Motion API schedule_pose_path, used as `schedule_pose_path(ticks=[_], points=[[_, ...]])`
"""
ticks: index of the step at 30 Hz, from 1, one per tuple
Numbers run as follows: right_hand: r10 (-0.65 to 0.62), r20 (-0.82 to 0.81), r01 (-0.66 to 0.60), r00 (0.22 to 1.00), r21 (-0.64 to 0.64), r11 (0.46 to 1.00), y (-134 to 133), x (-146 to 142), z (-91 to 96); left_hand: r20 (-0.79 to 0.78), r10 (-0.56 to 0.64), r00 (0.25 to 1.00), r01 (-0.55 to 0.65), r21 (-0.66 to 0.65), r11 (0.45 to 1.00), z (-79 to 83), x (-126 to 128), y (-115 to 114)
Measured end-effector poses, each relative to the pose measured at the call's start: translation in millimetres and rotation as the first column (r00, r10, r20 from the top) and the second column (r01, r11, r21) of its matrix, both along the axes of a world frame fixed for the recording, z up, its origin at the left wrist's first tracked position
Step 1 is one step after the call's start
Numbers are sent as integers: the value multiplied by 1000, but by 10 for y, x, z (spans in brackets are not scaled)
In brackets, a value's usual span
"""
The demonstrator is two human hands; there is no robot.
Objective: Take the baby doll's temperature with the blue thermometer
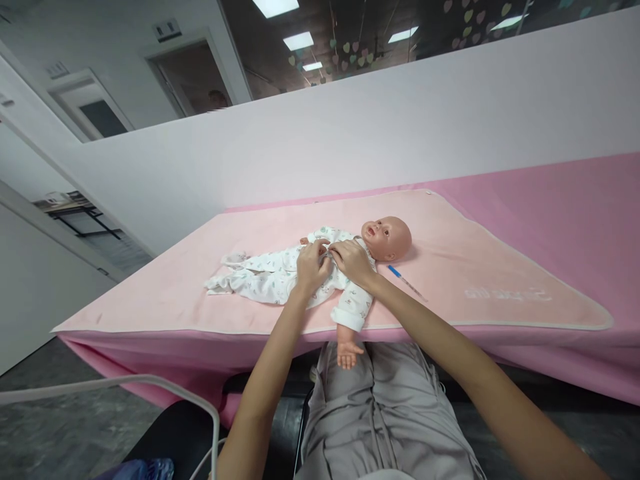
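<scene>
**Both hands at the doll's chest**

I judge the step in hand to be working at the front of the outfit (265, 277). The doll (334, 283) lies face-up on the mat (500, 267) over the counter (565, 200), head to my right. My left grip (311, 267) and right grip (354, 262) meet there, fingers curled in; whether they pinch cloth, I cannot tell. The next move calls for light fingertips. One doll arm (347, 343) overhangs the near edge; a blue-ended stick (395, 271) lies beside my right wrist, with room beyond.
</scene>
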State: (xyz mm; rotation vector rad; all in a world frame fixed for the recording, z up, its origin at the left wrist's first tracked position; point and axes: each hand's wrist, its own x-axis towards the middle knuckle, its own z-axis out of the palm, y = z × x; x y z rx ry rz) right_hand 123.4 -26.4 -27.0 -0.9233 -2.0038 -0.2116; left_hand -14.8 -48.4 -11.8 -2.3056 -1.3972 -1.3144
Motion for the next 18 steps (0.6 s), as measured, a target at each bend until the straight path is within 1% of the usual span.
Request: schedule_pose_path(ticks=[4, 8, 10, 14, 18], points=[[44, -22, -44, 999, 20, 999, 3, 11, 2, 11, -22, 1000, 22, 33, 999, 3, 12, -7], [93, 1, -93, 996, 23, 995, 12, 23, 20, -6, -19, 1000, 19, -5, 1000, 17, 19, -18], [84, 19, -84, 996, -2, 996, 4, 19, 38, -12, -9, 1000, 9, -41, 999, 26, 19, -20], [30, 60, -26, 998, -72, 997, -33, 4, 66, -7, -9, 1000, 9, -82, 997, 32, 21, -13], [15, 70, -9, 997, -88, 996, -63, 3, 70, 1, -3, 1000, 3, -100, 995, 21, 25, -2]])
